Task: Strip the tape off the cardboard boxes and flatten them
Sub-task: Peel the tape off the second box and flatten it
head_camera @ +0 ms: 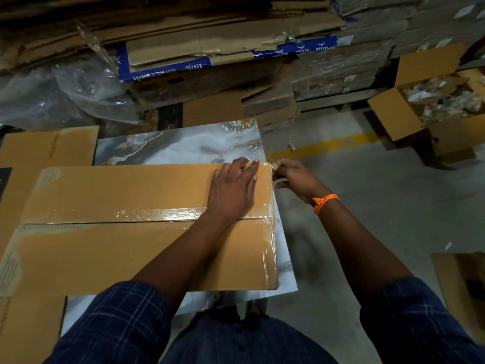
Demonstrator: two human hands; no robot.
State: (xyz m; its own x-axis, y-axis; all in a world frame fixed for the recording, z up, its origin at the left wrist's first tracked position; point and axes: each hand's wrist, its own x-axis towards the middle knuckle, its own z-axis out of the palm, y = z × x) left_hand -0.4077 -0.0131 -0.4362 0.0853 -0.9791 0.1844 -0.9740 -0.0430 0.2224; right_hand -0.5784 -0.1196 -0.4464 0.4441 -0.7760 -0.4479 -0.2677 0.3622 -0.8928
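Observation:
A brown cardboard box (126,248) lies closed on a marble-patterned board (183,143). Clear tape (157,214) runs along its middle seam and down its right edge (270,232). My left hand (232,189) presses flat on the box's far right corner, fingers straight. My right hand (292,177), with an orange band at the wrist, sits just off that corner and pinches the end of the clear tape at the box's edge.
Flattened cardboard (39,153) lies to the left. A stack of flat boxes (196,48) and plastic wrap (65,93) rises behind. An open box of scraps (433,109) stands at the right, another box (462,282) at the near right. Grey floor with a yellow line (328,145).

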